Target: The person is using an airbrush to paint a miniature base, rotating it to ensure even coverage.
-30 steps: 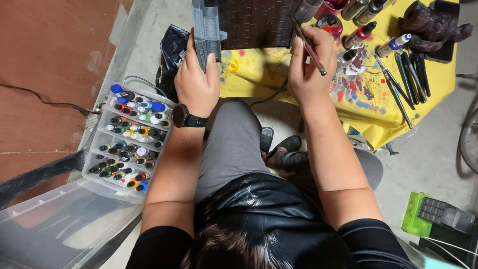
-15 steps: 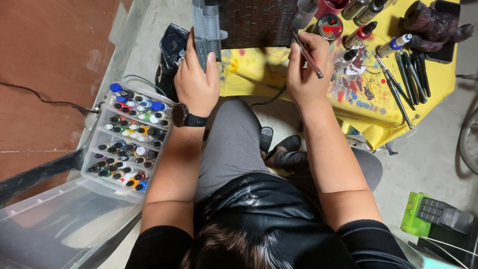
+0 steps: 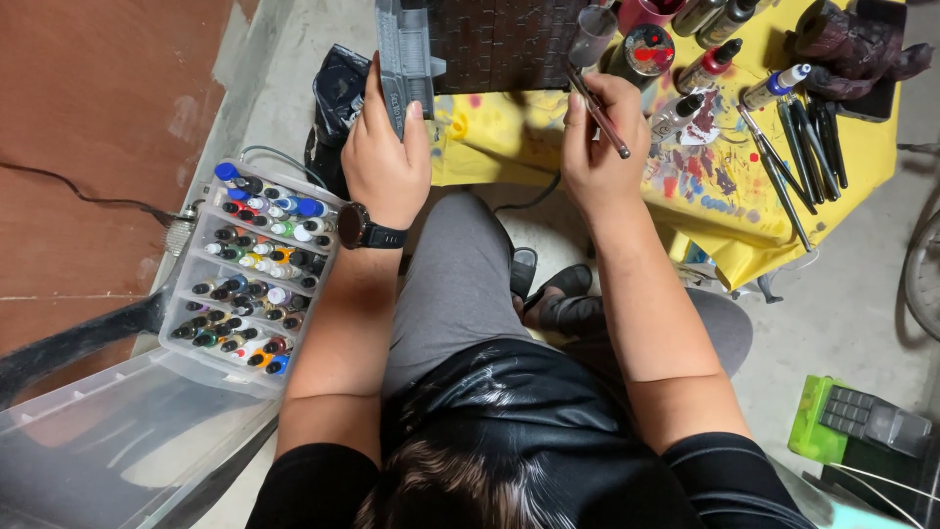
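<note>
My left hand, with a black watch on the wrist, grips the grey edge piece of a dark brick-textured model standing on the yellow table. In my right hand is a thin brush, held slanted with its tip up against the model's lower right edge. Both hands are at the table's front edge, about a hand's width apart.
A clear rack of several small paint bottles stands at my left. Paint bottles, several dark tools and a brown figure lie on the paint-smeared table. A clear bin sits lower left, a green device lower right.
My right hand has shifted the brush slightly along the model's edge. The left hand keeps its grip.
</note>
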